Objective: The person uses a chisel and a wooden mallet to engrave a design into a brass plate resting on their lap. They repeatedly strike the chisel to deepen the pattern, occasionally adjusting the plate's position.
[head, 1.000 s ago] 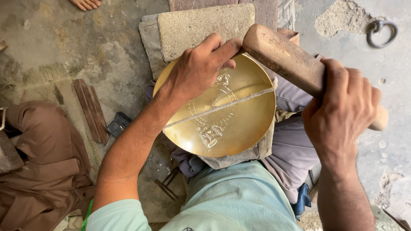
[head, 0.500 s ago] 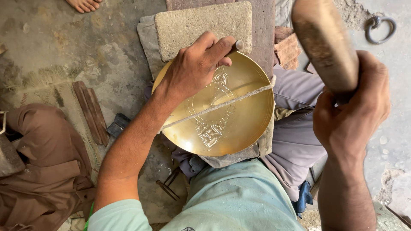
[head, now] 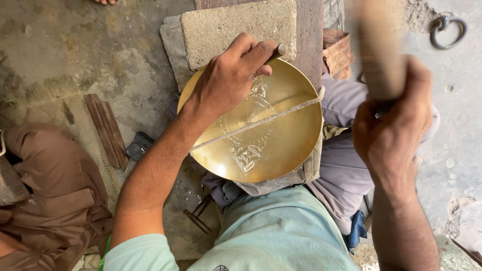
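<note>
L hand [head: 228, 80] pinches a thin metal punch [head: 277, 50] at the far rim of the brass dish [head: 281, 145], which sits on cloth over the lap w/ a cord across its engraved middle, stone block [head: 236, 30] just beyond. R hand [head: 391, 135], grip clenched on a wooden mallet [head: 379, 47], is raised and motion-blurred. To do it well, judging: keep punch steady on the line, strike square on its head, light even blows, dish braced so it won't shift.

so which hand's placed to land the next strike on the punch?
Right, probably. The right hand grips the wooden mallet, raised and blurred above the brass plate. The left hand is busy pinching the small metal punch against the plate's far rim.
</note>
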`<state>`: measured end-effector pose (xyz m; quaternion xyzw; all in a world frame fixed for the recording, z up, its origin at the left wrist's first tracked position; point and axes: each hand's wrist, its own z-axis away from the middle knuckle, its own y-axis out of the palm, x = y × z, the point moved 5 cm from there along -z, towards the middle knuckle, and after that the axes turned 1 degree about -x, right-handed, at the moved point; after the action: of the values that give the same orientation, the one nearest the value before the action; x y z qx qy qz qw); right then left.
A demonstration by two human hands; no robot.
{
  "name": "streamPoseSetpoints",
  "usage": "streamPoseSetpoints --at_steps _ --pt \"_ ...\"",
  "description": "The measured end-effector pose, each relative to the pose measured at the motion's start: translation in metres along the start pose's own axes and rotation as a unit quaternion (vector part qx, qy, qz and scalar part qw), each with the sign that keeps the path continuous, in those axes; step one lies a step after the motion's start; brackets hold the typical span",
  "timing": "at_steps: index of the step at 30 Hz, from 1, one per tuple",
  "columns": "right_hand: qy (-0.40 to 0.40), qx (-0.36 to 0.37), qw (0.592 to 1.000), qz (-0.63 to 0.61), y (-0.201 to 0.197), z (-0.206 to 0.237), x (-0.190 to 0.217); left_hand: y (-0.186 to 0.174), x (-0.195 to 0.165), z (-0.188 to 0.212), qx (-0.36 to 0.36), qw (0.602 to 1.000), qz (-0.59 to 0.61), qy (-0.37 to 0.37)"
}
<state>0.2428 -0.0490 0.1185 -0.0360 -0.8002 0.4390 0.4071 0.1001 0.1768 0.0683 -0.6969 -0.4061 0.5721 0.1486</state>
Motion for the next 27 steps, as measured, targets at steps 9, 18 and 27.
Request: streamPoseSetpoints --at_steps 9,18,27 --pt "-0.045 0.02 0.991 0.128 0.004 0.012 -0.006 0.002 0.001 -0.001 0.012 0.999 -0.036 -0.002" --pt "-0.047 0.048 0.976 0.205 0.014 0.022 -0.02 0.001 0.004 0.001 0.021 0.999 -0.036 -0.005" --pt "-0.113 0.022 0.949 0.295 0.01 0.029 -0.016 -0.003 0.006 0.003 0.016 0.999 -0.05 0.009"
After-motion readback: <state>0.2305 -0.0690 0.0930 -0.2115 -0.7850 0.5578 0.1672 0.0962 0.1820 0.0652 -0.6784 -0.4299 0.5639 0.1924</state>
